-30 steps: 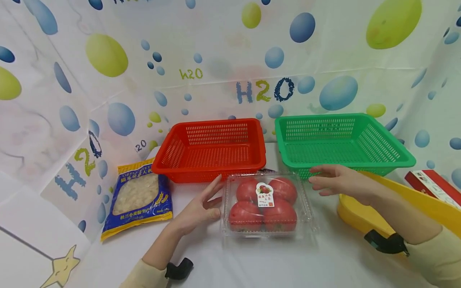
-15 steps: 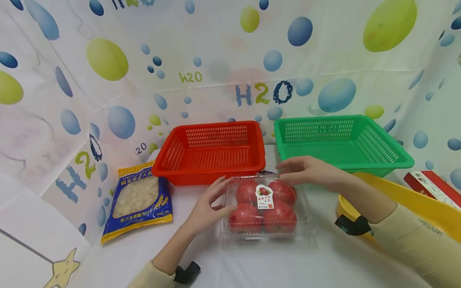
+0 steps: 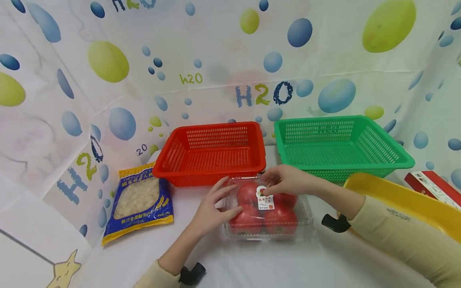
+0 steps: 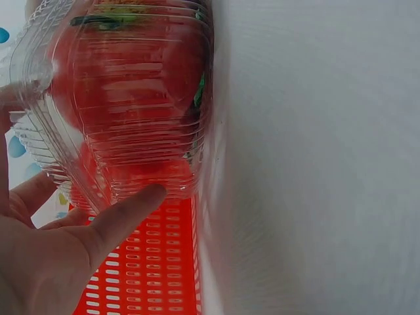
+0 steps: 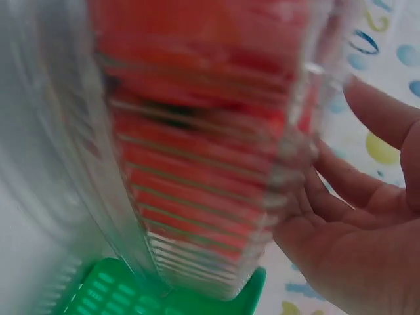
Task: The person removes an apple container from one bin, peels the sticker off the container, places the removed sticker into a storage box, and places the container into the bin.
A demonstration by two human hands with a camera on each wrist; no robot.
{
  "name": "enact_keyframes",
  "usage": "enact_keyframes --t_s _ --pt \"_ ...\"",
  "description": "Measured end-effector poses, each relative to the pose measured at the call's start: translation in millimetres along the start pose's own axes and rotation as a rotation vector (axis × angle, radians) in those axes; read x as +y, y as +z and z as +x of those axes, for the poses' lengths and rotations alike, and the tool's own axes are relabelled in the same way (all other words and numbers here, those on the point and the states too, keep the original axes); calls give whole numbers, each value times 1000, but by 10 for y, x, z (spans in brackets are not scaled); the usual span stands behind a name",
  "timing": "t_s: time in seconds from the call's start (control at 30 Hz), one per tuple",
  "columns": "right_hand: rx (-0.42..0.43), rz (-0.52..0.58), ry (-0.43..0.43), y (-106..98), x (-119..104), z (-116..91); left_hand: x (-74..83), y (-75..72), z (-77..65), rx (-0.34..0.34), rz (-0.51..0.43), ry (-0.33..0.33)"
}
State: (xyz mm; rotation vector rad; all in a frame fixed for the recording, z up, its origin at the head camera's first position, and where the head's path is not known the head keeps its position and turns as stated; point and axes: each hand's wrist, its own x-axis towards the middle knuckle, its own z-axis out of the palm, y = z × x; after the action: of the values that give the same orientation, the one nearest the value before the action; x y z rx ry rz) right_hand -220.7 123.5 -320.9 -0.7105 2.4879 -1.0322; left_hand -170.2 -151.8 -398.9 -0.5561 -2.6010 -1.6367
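We are observing a clear clamshell box of tomatoes lying flat on the white table, just in front of the red basket and near the green basket. Its lid is facing up with a label on top, and its long axis is running left to right across the table. The left hand is resting against the box's left side; its fingers are lying nearly straight, the thumb is pressing the box wall, and the hand is not closing round anything. The right hand is reaching in from the right over the far top edge of the box; its fingers are bending down onto the lid near the label, and we cannot tell whether they are pinching the lid or only touching it. Both forearms are angling inward toward the box, with the right sleeve passing over the yellow tray. A blue and yellow bag of pasta is lying well to the left of the box.
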Motion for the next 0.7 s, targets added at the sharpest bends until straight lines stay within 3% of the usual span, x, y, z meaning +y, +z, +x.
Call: enact_keyframes --t_s 0.17,0.7 --pt "34 -67 -5 74 4 38 8 -3 8 -8 -6 -23" --pt "45 -83 8 135 -24 46 14 -8 11 -17 -25 -15"
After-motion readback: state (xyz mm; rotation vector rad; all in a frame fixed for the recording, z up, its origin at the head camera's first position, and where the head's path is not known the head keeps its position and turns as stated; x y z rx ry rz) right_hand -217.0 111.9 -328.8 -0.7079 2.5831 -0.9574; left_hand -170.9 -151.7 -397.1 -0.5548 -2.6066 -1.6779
